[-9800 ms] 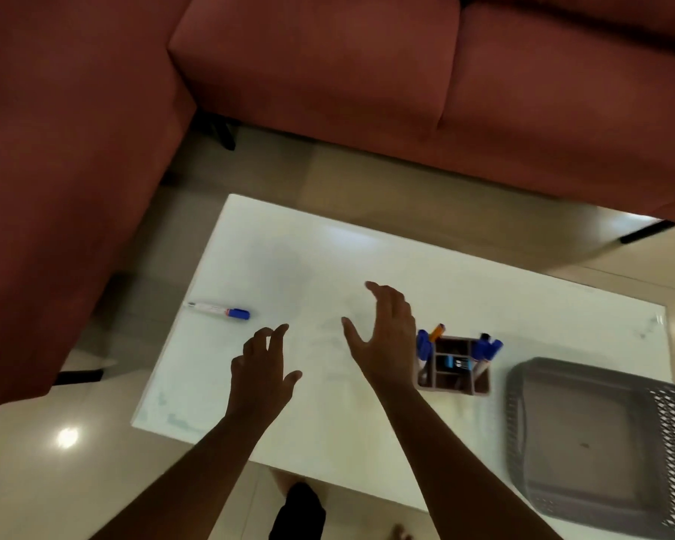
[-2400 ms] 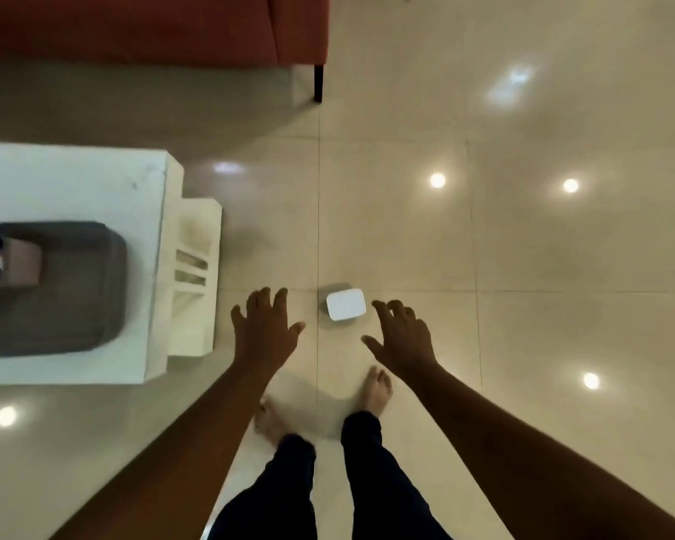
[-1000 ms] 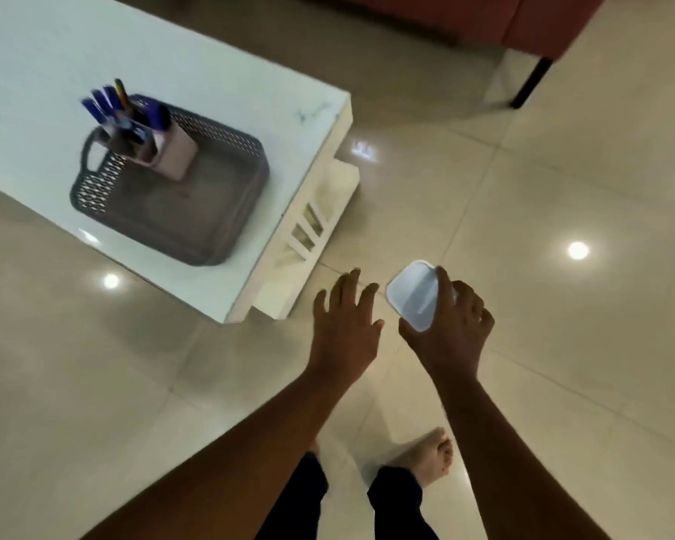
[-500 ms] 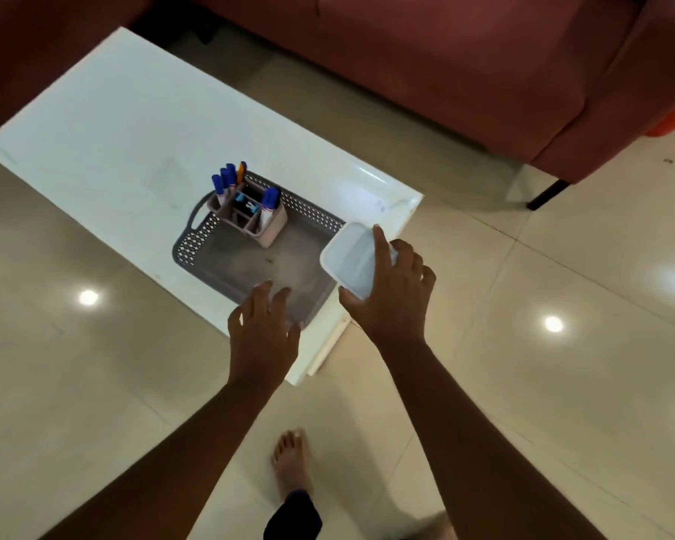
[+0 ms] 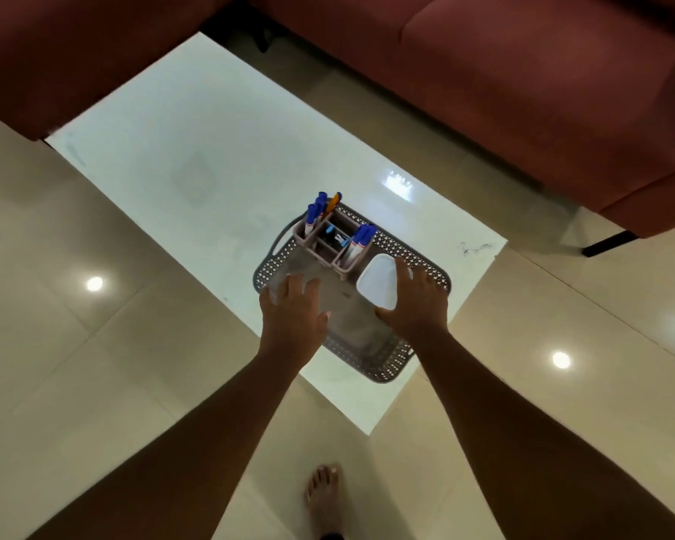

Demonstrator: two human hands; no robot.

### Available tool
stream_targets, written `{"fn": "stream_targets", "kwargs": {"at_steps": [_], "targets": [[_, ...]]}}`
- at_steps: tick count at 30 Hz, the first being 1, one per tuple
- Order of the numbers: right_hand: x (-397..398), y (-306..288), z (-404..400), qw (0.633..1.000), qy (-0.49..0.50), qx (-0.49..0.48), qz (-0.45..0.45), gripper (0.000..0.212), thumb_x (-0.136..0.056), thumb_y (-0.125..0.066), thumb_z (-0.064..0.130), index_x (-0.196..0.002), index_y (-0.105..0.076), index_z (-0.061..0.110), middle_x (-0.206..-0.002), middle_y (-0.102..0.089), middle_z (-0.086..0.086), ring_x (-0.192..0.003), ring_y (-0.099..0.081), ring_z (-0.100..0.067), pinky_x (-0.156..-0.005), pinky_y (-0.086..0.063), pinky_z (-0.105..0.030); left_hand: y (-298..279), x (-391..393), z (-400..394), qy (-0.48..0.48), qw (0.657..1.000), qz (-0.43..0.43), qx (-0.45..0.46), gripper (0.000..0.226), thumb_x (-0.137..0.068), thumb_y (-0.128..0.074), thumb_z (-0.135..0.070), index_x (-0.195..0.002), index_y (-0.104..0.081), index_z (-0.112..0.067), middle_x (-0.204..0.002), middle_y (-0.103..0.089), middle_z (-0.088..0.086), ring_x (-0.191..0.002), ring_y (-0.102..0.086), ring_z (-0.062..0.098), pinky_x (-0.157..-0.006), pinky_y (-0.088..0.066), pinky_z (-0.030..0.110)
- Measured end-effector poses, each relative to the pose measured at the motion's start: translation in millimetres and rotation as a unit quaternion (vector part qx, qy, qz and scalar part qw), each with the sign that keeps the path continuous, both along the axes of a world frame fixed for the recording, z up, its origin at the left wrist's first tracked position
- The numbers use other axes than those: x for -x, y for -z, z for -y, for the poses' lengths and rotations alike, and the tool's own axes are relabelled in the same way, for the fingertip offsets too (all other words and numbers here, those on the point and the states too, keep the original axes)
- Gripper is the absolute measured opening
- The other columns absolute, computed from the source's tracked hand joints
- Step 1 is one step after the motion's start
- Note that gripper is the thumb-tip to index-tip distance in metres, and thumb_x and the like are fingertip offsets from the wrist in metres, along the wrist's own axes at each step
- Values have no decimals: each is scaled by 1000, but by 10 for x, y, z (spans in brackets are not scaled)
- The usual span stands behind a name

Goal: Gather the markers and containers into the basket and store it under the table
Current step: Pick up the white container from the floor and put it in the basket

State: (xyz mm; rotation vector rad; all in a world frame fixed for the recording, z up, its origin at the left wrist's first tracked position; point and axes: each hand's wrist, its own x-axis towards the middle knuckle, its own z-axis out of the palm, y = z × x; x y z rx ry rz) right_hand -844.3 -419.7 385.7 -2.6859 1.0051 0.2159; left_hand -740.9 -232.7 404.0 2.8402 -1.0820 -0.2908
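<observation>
A grey perforated basket (image 5: 382, 364) sits on the near right end of the white table (image 5: 180, 142). Inside it stands a pink divided organiser (image 5: 330, 247) holding several blue-capped markers (image 5: 361, 237) and one orange one. My right hand (image 5: 416, 302) grips a white lidded container (image 5: 377, 280) over the basket's right side, just beside the organiser. My left hand (image 5: 291, 311) hovers over the basket's left rim with fingers spread and holds nothing.
A red sofa (image 5: 523, 91) wraps around the table's far and left sides, with a dark leg at the right. Glossy beige floor tiles (image 5: 75, 364) surround the table. My bare foot (image 5: 324, 496) stands on the floor near the table's corner.
I picked the white container up off the floor with my right hand and carried it back to the table; it now sits low over the basket. My left hand moved over the basket's left rim.
</observation>
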Motion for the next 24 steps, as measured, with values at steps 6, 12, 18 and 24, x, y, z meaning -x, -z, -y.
{"fn": "stream_targets", "kwargs": {"at_steps": [6,12,18,24], "targets": [[-7,180,-14,999,2,-18,-35,110,-69,-78,64,-154,-25,19,-145,-47,-15,-128,-51,-36,-98,-49,-48,139,46,-176,-2,999,-46,0,60,-89,-59,-45,-140,-39,-19,-145,-44,9,-135,-42,29,-110,-30,55],[-19,-129,-49,1000,9,12,6,105,-70,-73,71,-152,-29,23,-153,-40,-14,-142,-37,-36,-110,-38,-55,-94,-6,-191,4,997,-69,33,63,-89,-60,-44,-142,-36,-18,-144,-44,10,-135,-42,28,-109,-33,53],[124,-1152,-146,995,15,44,87,93,-82,-54,78,-153,-30,24,-143,-49,-13,-130,-48,-32,-99,-45,-49,-936,-35,-115,-6,997,-62,52,55,-87,-60,-41,-134,-41,-20,-130,-53,6,-121,-53,26,-95,-43,45],[232,-2816,77,981,31,125,145,90,-83,-43,80,-151,-34,22,-143,-49,-12,-131,-47,-34,-99,-44,-50,-2452,-181,225,-12,993,25,115,58,-83,-57,-44,-136,-49,-20,-136,-52,9,-125,-52,29,-96,-43,50]]}}
